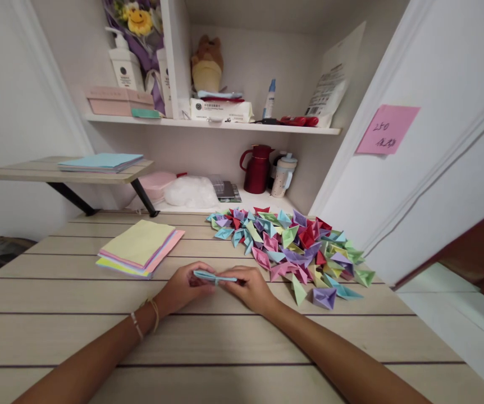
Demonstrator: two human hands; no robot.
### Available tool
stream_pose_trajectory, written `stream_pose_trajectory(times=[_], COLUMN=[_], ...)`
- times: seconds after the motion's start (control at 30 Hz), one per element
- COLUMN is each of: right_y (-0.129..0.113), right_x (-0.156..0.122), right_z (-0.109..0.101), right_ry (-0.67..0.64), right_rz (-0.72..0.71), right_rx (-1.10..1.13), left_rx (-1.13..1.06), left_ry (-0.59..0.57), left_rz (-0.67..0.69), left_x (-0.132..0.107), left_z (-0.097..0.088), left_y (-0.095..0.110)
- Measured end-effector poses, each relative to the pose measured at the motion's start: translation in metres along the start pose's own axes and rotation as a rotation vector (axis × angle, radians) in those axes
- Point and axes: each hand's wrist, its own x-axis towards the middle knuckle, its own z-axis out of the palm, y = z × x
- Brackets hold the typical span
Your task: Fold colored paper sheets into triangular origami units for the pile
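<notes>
Between my two hands is a folded piece of light blue paper (215, 277), held just above the table. My left hand (186, 289) pinches its left end, with the fingers behind and the thumb below. At the other end, my right hand (248, 287) has its fingers closed on the paper. The paper looks narrow and layered; its exact fold is partly covered by my fingers. To the right lies a heap of folded paper boats (292, 247) in blue, pink, green, purple, red and yellow. A stack of square coloured paper (141, 247), yellow on top, rests left of my hands.
A small raised shelf (27, 168) on black legs holds more blue paper (101, 161) at the left. Behind the table, a cabinet holds a red jug (258, 171), a pale cup (283, 177) and a plastic bag (191, 192). A pink note (388, 130) is stuck on the right panel.
</notes>
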Motion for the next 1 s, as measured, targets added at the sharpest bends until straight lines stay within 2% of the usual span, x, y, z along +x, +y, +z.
stream_pose_trajectory(times=[0.2, 0.37, 0.47, 0.63, 0.8, 0.87, 1.0], right_y=[-0.002, 0.006, 0.008, 0.003, 0.0, -0.002, -0.005], right_x=[0.001, 0.0, 0.0, -0.001, -0.005, -0.007, -0.008], right_z=[-0.003, -0.002, 0.0, 0.0, 0.002, 0.004, 0.008], right_ry=[-0.103, -0.085, -0.082, -0.076, -0.115, -0.08, 0.051], right_rz=[0.0, 0.099, 0.11, 0.071, -0.007, -0.012, 0.004], right_rx=[0.021, 0.074, 0.08, 0.069, -0.079, -0.164, -0.408], left_rx=[0.214, 0.474, 0.507, 0.439, 0.429, 0.441, 0.502], left_ry=[0.019, 0.061, 0.07, 0.059, 0.055, 0.043, 0.102], left_rz=[0.072, 0.189, 0.213, 0.201, 0.222, 0.237, 0.218], left_x=[-0.002, -0.006, -0.007, -0.008, -0.009, -0.01, -0.012], left_z=[0.0, 0.0, 0.0, 0.002, 0.004, 0.006, 0.013], left_y=[-0.001, 0.004, 0.004, 0.006, 0.012, 0.014, 0.014])
